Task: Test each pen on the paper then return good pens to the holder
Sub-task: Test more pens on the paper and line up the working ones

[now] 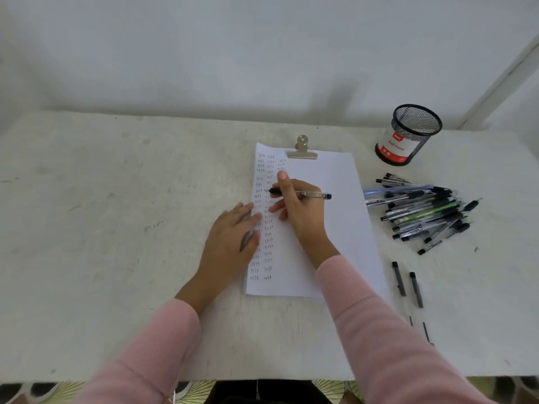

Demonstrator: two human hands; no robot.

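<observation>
Grip of the right hand (300, 211) pinches the pen (309, 195), lying nine-to-three, tip seemingly on paper (335, 228), holder (408, 141) toward two o'clock.

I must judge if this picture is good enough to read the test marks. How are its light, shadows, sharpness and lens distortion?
Head view: light is soft and even, with no glare on the paper; shadows beside the right hand holding the pen are faint; the written marks are too soft to read; the wide lens bows the table edge and tilts the pen holder.
</observation>
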